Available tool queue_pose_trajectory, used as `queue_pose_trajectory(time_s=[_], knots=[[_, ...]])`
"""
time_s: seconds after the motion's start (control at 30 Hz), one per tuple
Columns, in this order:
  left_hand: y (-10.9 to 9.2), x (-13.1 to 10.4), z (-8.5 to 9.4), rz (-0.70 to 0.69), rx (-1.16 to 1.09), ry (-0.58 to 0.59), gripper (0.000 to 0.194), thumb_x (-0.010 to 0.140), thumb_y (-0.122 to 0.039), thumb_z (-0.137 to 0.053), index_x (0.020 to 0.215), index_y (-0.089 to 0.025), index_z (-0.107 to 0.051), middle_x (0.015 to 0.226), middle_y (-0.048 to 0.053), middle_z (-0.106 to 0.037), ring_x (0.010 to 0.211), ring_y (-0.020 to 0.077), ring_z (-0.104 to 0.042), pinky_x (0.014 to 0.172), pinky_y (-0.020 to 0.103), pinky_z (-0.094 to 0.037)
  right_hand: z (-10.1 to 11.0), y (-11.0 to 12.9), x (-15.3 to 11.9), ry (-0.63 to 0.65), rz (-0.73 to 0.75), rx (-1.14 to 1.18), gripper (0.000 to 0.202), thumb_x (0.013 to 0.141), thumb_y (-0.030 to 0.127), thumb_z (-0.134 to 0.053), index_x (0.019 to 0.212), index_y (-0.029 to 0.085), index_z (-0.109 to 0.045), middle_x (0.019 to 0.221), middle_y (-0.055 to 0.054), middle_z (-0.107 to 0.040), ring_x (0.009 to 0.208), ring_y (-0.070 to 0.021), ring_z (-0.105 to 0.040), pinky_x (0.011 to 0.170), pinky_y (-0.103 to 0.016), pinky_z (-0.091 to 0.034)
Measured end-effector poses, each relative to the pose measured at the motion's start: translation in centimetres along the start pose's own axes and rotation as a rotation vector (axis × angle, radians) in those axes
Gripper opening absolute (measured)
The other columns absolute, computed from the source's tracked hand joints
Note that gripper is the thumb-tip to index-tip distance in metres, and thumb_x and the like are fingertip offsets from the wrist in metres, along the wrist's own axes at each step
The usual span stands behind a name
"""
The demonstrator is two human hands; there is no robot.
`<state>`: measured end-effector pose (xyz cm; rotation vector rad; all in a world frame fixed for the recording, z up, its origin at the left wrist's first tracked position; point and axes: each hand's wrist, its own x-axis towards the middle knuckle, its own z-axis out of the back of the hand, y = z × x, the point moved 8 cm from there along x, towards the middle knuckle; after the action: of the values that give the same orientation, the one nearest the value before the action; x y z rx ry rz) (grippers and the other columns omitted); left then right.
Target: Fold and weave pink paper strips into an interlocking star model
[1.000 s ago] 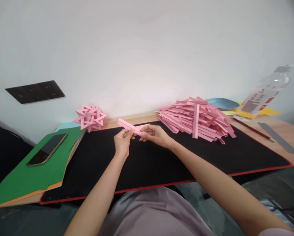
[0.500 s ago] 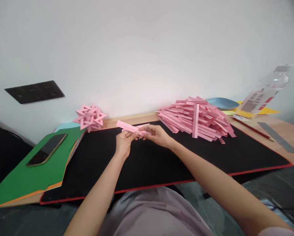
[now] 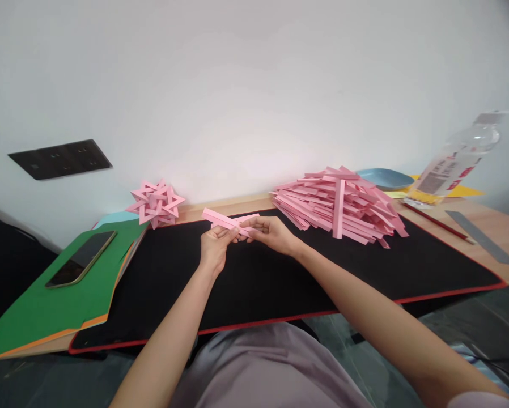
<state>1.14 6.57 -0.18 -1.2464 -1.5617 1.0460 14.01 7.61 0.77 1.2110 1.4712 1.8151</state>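
Pink folded paper strips (image 3: 218,217) cross each other between my two hands, above the black mat. My left hand (image 3: 215,246) pinches them from the left, thumb on top. From the right, my right hand (image 3: 275,233) grips the same strips, its fingertips close to the left thumb. Fingers cover the spot where the strips meet, so how they join is hidden. To the right lies a big heap of pink folded paper strips (image 3: 318,204), with one strip resting upright across its front. A pink paper star ball (image 3: 156,204) sits at the mat's back left.
The black mat (image 3: 165,289) has a red edge. At left, a phone (image 3: 82,259) rests on green paper sheets (image 3: 29,306). At right are a plastic bottle (image 3: 458,161), a blue dish (image 3: 386,179), a pencil (image 3: 439,222) and a ruler (image 3: 482,237). A wall stands behind.
Hardly anything differs. The fingers of my right hand have shifted slightly at the strips, while both hands stay in the same place.
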Motion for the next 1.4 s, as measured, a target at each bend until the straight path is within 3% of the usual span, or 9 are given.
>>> queue_pose_trajectory(time_s=[0.43, 0.6, 0.7, 0.9, 1.4], knots=[[0.2, -0.1, 0.0, 0.023, -0.003, -0.008, 0.021, 0.052, -0.016, -0.077, 0.070, -0.009, -0.069, 0.061, 0.006, -0.066, 0.053, 0.0114, -0.057, 0.054, 0.024, -0.041, -0.1, -0.3, -0.1, 0.013, -0.037, 0.010, 0.027, 0.070, 0.018, -0.062, 0.096, 0.010, -0.061, 0.083, -0.007, -0.068, 0.070, -0.0136, -0.065, 0.075, -0.032, -0.053], [0.3, 0.1, 1.0, 0.031, -0.016, -0.108, 0.022, 0.048, -0.016, -0.079, 0.067, -0.010, -0.069, 0.064, 0.004, -0.067, 0.054, 0.0084, -0.055, 0.050, 0.021, -0.038, -0.4, 0.2, -0.2, 0.006, -0.004, 0.001, 0.029, 0.069, 0.021, -0.065, 0.095, 0.011, -0.057, 0.085, -0.007, -0.067, 0.079, -0.0167, -0.066, 0.076, -0.033, -0.053], [0.5, 0.2, 1.7, 0.051, -0.080, -0.176, 0.025, 0.045, -0.015, -0.081, 0.066, -0.010, -0.067, 0.065, 0.003, -0.067, 0.059, 0.0107, -0.060, 0.059, 0.023, -0.046, -0.1, 0.1, -0.1, -0.020, -0.018, -0.012, 0.032, 0.065, 0.023, -0.070, 0.091, 0.012, -0.057, 0.087, -0.008, -0.067, 0.081, -0.0183, -0.066, 0.079, -0.035, -0.052], [0.8, 0.1, 1.0, 0.109, -0.223, -0.108, 0.027, 0.048, -0.013, -0.080, 0.069, -0.008, -0.064, 0.072, 0.009, -0.070, 0.071, 0.0236, -0.067, 0.079, 0.043, -0.051, 0.6, -0.8, 0.1, -0.085, -0.050, 0.060, 0.033, 0.061, 0.027, -0.073, 0.084, 0.013, -0.055, 0.078, -0.004, -0.065, 0.072, -0.0156, -0.066, 0.078, -0.034, -0.053], [0.8, 0.1, 1.4, 0.103, -0.269, -0.178, 0.025, 0.049, -0.008, -0.078, 0.069, -0.009, -0.064, 0.068, 0.005, -0.069, 0.067, 0.0177, -0.067, 0.082, 0.038, -0.051, 0.3, -0.7, 0.2, -0.087, -0.023, 0.118, 0.032, 0.060, 0.024, -0.073, 0.084, 0.014, -0.054, 0.085, -0.004, -0.065, 0.078, -0.0169, -0.067, 0.083, -0.035, -0.052]])
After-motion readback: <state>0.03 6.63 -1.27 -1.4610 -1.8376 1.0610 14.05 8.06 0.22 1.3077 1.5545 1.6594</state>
